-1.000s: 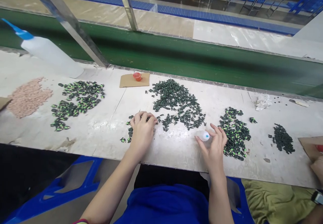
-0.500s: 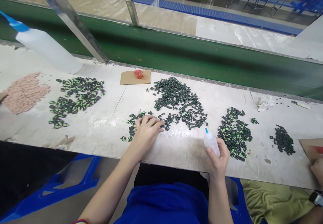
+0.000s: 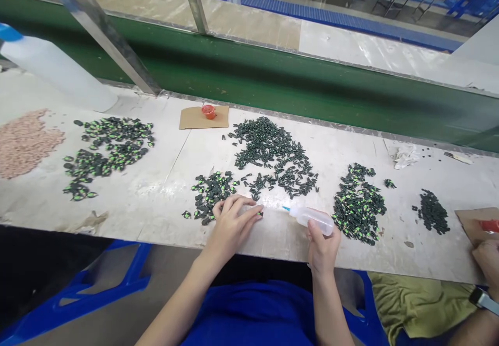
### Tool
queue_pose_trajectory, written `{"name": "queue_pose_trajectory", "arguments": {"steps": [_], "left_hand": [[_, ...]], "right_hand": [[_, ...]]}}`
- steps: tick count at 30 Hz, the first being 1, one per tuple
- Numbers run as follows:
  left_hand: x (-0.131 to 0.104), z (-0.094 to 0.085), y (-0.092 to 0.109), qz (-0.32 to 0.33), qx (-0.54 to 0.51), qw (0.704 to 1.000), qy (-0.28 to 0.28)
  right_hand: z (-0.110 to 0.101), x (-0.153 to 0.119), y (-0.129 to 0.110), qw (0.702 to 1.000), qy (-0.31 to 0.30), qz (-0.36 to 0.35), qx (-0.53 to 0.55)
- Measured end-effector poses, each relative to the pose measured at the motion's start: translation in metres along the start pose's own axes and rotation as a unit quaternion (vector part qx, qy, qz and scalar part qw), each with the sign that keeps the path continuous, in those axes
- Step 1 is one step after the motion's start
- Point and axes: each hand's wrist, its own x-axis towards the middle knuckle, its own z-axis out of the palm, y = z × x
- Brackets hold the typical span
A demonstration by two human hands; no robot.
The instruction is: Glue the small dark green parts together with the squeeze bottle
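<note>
Half a second earlier the small bottle (image 3: 316, 220) had pointed towards the far side; now its blue tip (image 3: 286, 208) was turned left, towards the other hand. Meanwhile the left hand (image 3: 236, 220) had drawn back from the heap of black-and-green pieces (image 3: 213, 193) to a spot just at its near right edge.

That left hand had its thumb and fingers bent together, pinching a small dark piece (image 3: 260, 214) at the fingertips (most of it was hidden, so I couldn't make out its shape). The right hand (image 3: 324, 244) was wrapped around the bottle's body, thumb on the near side, holding it almost level above the table (image 3: 280, 242). Its tip and the pinched piece were near each other but apart.

Beyond the hands, on the far side, lay a wide spread of dark little rods (image 3: 268, 148). To its left stood a red cup (image 3: 208, 111) on a bit of cardboard (image 3: 189, 121). Right of the bottle was another heap of black-and-green bits (image 3: 360, 208), and further right a smaller dark heap (image 3: 432, 212). At the right edge a co-worker's hand (image 3: 489, 257) rested beside a second cardboard piece (image 3: 468, 221).
</note>
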Motion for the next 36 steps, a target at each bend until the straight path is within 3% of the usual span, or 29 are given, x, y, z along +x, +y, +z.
{"name": "queue_pose_trajectory", "arguments": {"steps": [4,11,16,36], "left_hand": [[-0.004,0.0,-0.004,-0.001,-0.051,0.999,-0.014],[-0.004,0.005,-0.006,-0.049,-0.078,0.995,0.02],[-0.003,0.006,-0.003,-0.055,-0.065,0.995,0.044],[-0.001,0.003,-0.001,-0.066,-0.048,0.996,0.035]], "right_hand": [[0.011,-0.007,-0.007,0.999,-0.009,0.007,-0.045],[0.023,-0.011,-0.011,0.995,-0.025,0.02,-0.093],[0.025,-0.012,-0.006,0.995,-0.036,0.035,-0.087],[0.023,-0.012,-0.003,0.994,-0.044,0.051,-0.085]]}}
